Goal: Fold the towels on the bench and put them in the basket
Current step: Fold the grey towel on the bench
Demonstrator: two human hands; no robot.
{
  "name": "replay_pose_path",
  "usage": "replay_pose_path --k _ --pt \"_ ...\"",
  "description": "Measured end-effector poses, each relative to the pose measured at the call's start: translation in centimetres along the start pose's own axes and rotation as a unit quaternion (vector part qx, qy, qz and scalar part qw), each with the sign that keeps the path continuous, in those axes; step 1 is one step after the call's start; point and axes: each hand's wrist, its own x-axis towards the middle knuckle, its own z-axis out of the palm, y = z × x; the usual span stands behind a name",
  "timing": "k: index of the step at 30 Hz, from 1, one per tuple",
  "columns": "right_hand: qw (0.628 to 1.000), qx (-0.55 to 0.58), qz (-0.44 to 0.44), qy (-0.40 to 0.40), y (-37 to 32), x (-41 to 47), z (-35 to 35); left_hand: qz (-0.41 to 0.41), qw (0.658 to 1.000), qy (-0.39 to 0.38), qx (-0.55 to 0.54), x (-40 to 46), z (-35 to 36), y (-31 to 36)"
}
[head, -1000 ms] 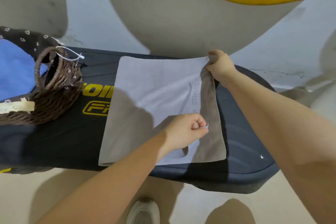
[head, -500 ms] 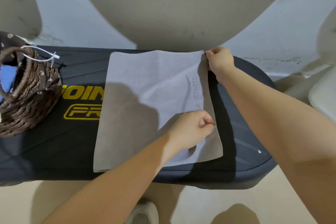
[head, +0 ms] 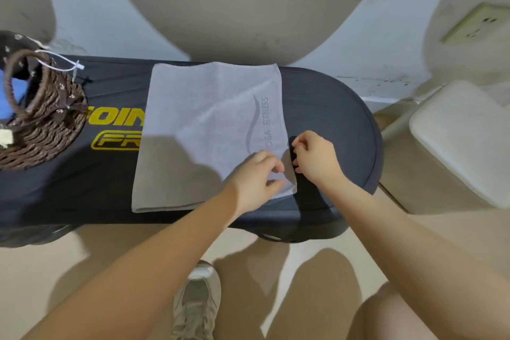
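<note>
The gray towel (head: 209, 130) lies flat on the black bench (head: 331, 124), its long side running away from the person. Gray letters run along its right edge. The left hand (head: 256, 179) pinches that near right edge. The right hand (head: 314, 157), fingers curled, seems to touch the same edge. The brown basket (head: 41, 124) sits far left of the fingers.

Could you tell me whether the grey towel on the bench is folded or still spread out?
Folded: the grey towel shows a doubled edge along its near side.

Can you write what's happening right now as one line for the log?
step: folding | grey towel: flat on bench | left hand: pinching towel edge | right hand: at towel edge | basket: left
</note>
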Motion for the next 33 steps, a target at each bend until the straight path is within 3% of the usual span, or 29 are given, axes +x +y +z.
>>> replay_pose_path --k 5,11,16,22,25,29,33 --pt "0.998 -0.043 0.02 -0.039 0.3 -3.6 0.0 0.043 0.984 -0.032 0.171 -1.5 1.1 0.2" --pt "0.989 0.113 0.098 -0.016 1.0 -5.6 1.1 0.001 0.992 0.002 0.125 -1.4 1.5 0.7" --pt "0.958 0.229 0.154 -0.082 1.3 -5.3 0.7 -0.023 0.997 0.078 -0.001 -1.6 2.9 0.5" --pt "0.926 0.275 0.229 -0.122 1.6 -5.0 -0.1 -0.03 0.995 0.08 -0.041 -2.1 3.3 0.3" --pt "0.921 0.292 0.205 -0.157 1.0 -5.4 -0.2 -0.019 0.994 0.08 -0.065 -2.2 2.9 0.3" --pt "0.964 0.228 0.115 -0.074 0.4 -5.8 0.6 -0.015 0.994 0.083 -0.07 -2.2 3.0 0.6" --pt "0.972 0.217 0.087 -0.024 0.1 -5.5 1.1 -0.021 0.991 0.111 -0.074 -2.2 2.8 0.7"
